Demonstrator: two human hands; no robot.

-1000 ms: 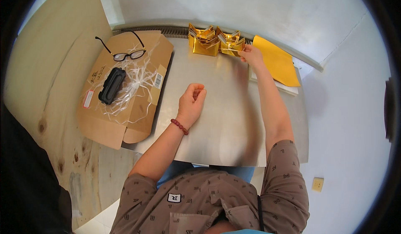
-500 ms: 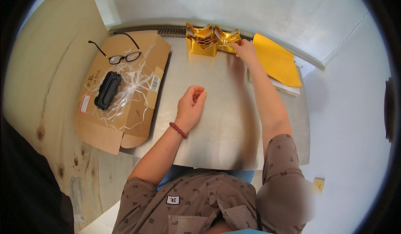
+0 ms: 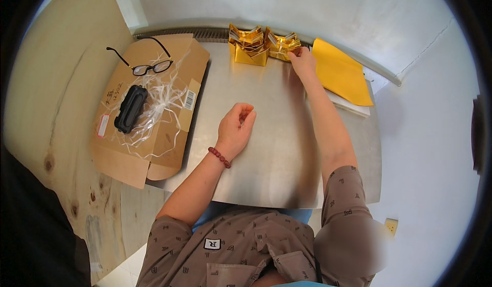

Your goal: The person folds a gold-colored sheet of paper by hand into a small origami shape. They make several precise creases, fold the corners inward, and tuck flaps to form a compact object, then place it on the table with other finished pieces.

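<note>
Handwriting (image 3: 114,95), barcode label (image 3: 189,100) on carton (image 3: 120,166); letter patch (image 3: 212,244) on shirt (image 3: 241,231).

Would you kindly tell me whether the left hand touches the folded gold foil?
No, the left hand is over the metal table, apart from the folded gold foil.

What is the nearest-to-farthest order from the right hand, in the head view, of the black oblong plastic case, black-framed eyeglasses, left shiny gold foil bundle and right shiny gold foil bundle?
From the right hand:
1. Right shiny gold foil bundle: at its fingers.
2. Left shiny gold foil bundle: just left.
3. Black-framed eyeglasses: far left.
4. Black oblong plastic case: left, nearer the person.
</note>
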